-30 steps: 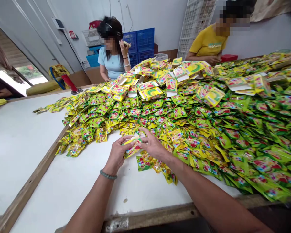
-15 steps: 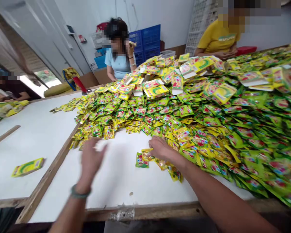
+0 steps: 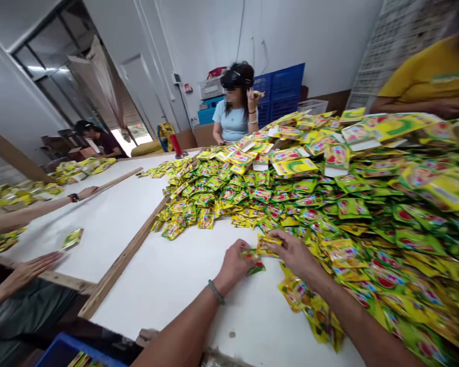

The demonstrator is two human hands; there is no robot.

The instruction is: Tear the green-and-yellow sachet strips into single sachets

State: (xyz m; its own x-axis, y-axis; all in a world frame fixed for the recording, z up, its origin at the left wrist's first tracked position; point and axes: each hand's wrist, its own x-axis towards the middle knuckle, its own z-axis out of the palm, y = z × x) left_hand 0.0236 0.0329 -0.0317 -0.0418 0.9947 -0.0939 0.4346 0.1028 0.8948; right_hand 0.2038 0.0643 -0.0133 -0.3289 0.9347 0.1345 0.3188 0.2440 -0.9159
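Note:
My left hand (image 3: pixel 233 266), with a greenish band on its wrist, has its fingers closed on a small green packet (image 3: pixel 257 267) just above the white table (image 3: pixel 199 275). Right beside it, my right hand (image 3: pixel 297 256) pinches a yellow packet (image 3: pixel 266 244) between thumb and fingers. The two packets nearly meet. Under my right forearm lie several loose yellow packets (image 3: pixel 296 291). A large heap of green and yellow packets (image 3: pixel 286 199) rises behind and to the right of my hands. Flat yellow boxes (image 3: pixel 294 167) rest on top of the heap.
A wooden strip (image 3: pixel 126 255) divides the table on my left. Beyond it are a co-worker's hands (image 3: pixel 34 266) and one yellow packet (image 3: pixel 72 238). A blue crate (image 3: pixel 76 351) stands low at the left. A person in light blue (image 3: pixel 232 122) and another in yellow (image 3: pixel 424 76) sit opposite.
My left hand has moved right and closed on the green packet that lay on the table. My right hand has lifted a yellow packet. The view has swung left, bringing a co-worker's arms into sight.

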